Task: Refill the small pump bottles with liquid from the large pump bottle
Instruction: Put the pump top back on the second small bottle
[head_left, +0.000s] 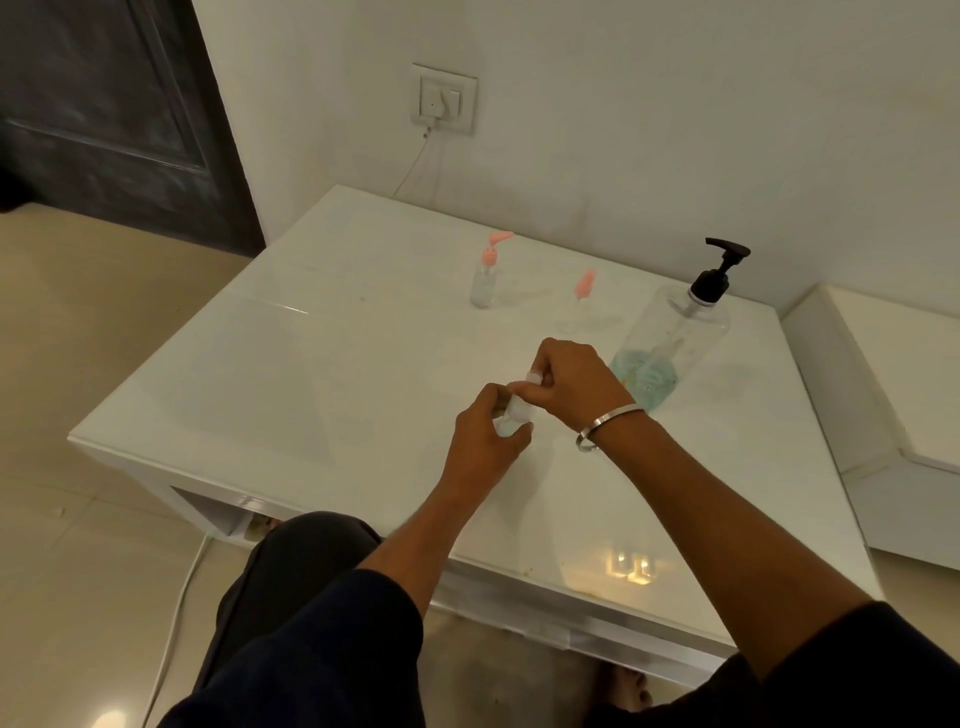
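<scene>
My left hand (485, 436) grips a small clear bottle (511, 418) just above the white table (311, 374). My right hand (569, 382) pinches the pump top (530, 382) at that bottle's neck; most of the top is hidden by my fingers. The large clear pump bottle (670, 338) with a black pump and a little blue liquid stands to the right of my hands. Farther back stand two small bottles: one with a pink pump (485, 275) and another with a pink pump (579, 306), its clear body hard to make out.
A wall socket (444, 98) with a plugged-in white cable sits above the table's far edge. A white bench (893, 374) adjoins the table on the right. My knee (311, 561) is against the table's near edge. A dark door stands at the far left.
</scene>
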